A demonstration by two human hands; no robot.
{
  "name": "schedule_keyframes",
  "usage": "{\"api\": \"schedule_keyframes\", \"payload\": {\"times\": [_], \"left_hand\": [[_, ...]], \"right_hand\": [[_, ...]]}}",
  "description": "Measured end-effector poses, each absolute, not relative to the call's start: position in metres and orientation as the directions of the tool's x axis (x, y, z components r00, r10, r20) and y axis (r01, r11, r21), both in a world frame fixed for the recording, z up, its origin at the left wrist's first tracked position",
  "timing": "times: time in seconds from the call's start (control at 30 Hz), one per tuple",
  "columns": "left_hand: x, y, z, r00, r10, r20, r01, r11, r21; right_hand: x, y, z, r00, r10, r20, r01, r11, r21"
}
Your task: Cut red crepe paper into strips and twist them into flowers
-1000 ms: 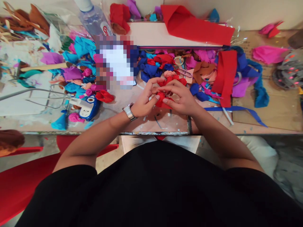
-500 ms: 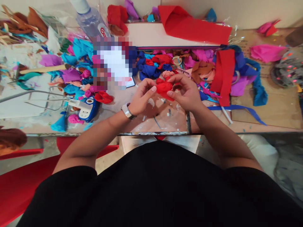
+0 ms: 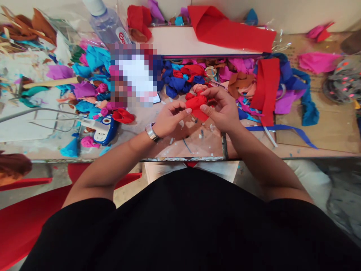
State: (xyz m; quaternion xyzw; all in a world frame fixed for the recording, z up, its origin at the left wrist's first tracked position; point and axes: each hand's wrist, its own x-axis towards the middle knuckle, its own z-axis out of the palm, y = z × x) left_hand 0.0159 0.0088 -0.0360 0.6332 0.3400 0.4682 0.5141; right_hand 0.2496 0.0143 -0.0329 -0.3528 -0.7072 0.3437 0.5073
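Between my two hands is a piece of red crepe paper (image 3: 197, 103), gathered and puffed at the top with a flat edge hanging below. My left hand (image 3: 171, 117), with a silver watch on the wrist, pinches its left side between thumb and fingers. On the other side my right hand (image 3: 220, 108) grips the paper, thumb in front and fingers curled over the top. Just behind the hands lies a peach paper piece (image 3: 199, 87). Dark blue crumpled paper (image 3: 176, 83) is heaped beyond it.
A strip of red crepe paper (image 3: 265, 90) lies right of my hands, near a blue paper strip (image 3: 284, 130). Leftward are a blue and white power socket (image 3: 104, 130), a blurred phone (image 3: 138, 77) and a clear bottle (image 3: 108, 24). The table's front edge (image 3: 126, 160) runs before me.
The red paper has turned slightly, and its lower flap hangs further right. My left fingers and thumb have shifted a little to the right along it.
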Motion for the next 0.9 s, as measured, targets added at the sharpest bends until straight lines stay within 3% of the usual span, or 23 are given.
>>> {"api": "schedule_keyframes", "payload": {"times": [0.13, 0.43, 0.63, 0.9], "left_hand": [[0.017, 0.007, -0.034, 0.328, 0.870, 0.368, 0.075, -0.412, 0.908], [0.013, 0.010, -0.049, 0.216, 0.851, 0.478, 0.190, -0.517, 0.835], [0.015, 0.007, -0.044, 0.339, 0.808, 0.481, 0.147, -0.551, 0.822], [0.018, 0.004, -0.041, 0.358, 0.825, 0.438, -0.020, -0.462, 0.887]], "right_hand": [[0.250, 0.016, -0.036, -0.239, 0.854, 0.462, 0.131, 0.500, -0.856], [0.251, 0.013, -0.022, -0.278, 0.822, 0.497, 0.328, 0.568, -0.755], [0.251, 0.010, -0.018, -0.389, 0.766, 0.512, 0.330, 0.635, -0.698], [0.248, 0.008, -0.017, -0.332, 0.800, 0.499, 0.311, 0.593, -0.743]]}}
